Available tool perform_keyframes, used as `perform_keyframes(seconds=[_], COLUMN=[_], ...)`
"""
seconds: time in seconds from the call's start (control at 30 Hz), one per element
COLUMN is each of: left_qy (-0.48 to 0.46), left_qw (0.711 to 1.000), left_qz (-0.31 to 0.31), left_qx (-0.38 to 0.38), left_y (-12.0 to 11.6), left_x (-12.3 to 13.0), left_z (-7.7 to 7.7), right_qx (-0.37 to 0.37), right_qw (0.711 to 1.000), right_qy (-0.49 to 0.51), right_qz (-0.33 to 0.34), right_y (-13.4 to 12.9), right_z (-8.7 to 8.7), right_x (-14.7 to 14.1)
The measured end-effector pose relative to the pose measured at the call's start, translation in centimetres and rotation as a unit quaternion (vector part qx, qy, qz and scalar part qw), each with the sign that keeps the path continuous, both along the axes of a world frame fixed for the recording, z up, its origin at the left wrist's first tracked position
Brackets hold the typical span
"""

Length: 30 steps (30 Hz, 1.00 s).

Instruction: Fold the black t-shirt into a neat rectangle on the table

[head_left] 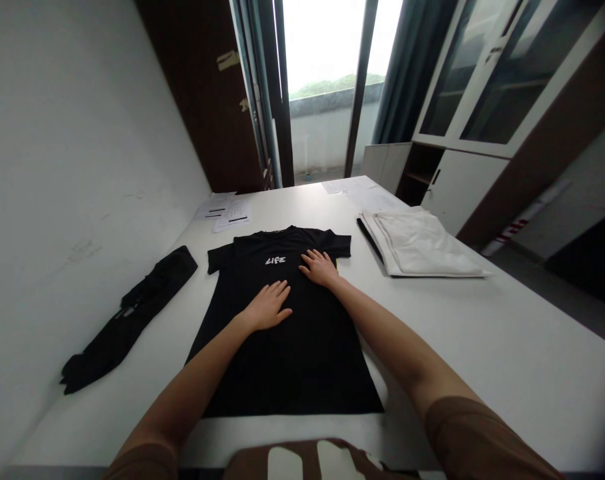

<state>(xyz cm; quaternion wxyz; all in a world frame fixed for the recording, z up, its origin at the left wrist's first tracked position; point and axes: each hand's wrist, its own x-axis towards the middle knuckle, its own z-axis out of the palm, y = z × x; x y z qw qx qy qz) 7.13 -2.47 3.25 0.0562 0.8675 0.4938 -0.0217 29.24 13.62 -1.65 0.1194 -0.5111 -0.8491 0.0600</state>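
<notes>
- The black shirt lies open on the desk, right in front of the person. Its neck is at the far end and its bottom edge is near the person.
- The left hand lies on the middle of the shirt. Its grip is spread, with the thumb out to the side, and it pinches nothing.
- The right hand is farther up, beside the white mark and near the right sleeve. Its grip is spread too, and it pinches nothing.
- To get the cloth flat, flat hands and a soft push look best. A hard push could drag the shirt or make new folds.
- Soft strokes from the middle out to the sides should work well. The left sleeve and the neck may need a small, light pull.
- A long black cloth lies on the left, apart from the shirt.
- A white pile sits on the right, also apart, with something black under it.
- Papers lie past the shirt, by the wall.
</notes>
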Motion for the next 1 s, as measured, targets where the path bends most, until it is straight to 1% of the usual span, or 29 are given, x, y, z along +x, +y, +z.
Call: perform_keyframes(seconds=[0.07,0.17,0.33,0.47,0.53,0.63,0.7,0.73,0.77,0.8,0.87,0.93,1.0], left_qy=[0.006,0.006,-0.018,-0.051,-0.075,-0.121,-0.156,-0.176,-0.198,-0.217,-0.241,-0.226,-0.179], left_qw=[0.999,0.997,0.992,0.982,0.973,0.954,0.933,0.923,0.918,0.921,0.943,0.968,0.983], left_qz=[-0.034,-0.065,-0.115,-0.169,-0.201,-0.237,-0.263,-0.269,-0.264,-0.244,-0.163,-0.06,0.04], left_qx=[-0.018,-0.029,-0.043,-0.066,-0.088,-0.14,-0.191,-0.211,-0.219,-0.213,-0.16,-0.087,-0.029], left_y=[-1.3,-2.9,-4.9,-7.7,-9.5,-11.8,-12.5,-12.4,-12.1,-11.5,-9.6,-7.1,-4.5], left_x=[1.7,3.5,5.3,6.5,7.1,7.7,7.8,7.8,7.5,7.2,5.8,3.9,1.5], left_z=[0.6,1.0,1.0,1.2,1.7,3.2,4.2,4.6,4.9,5.0,4.4,3.0,1.2], right_qx=[0.001,0.004,-0.001,-0.014,-0.02,-0.021,-0.019,-0.017,-0.015,-0.012,-0.005,0.001,0.003], right_qw=[1.0,1.0,1.0,1.0,1.0,1.0,1.0,1.0,1.0,1.0,1.0,1.0,1.0], right_qy=[0.001,0.006,0.013,0.006,0.001,-0.001,0.0,0.001,0.002,0.004,0.005,0.008,0.012], right_qz=[0.004,0.008,0.008,-0.009,-0.007,0.003,0.007,0.006,0.005,0.004,0.004,0.007,0.009], right_y=[0.1,0.3,0.6,0.7,0.8,0.9,0.9,0.9,0.8,0.8,0.7,0.6,0.6], right_z=[0.0,-0.1,-0.3,-0.3,-0.2,-0.3,-0.3,-0.3,-0.3,-0.3,-0.3,-0.4,-0.4], right_x=[0.1,0.3,0.6,0.5,0.5,0.7,0.8,0.9,0.9,0.9,0.9,0.9,0.9])
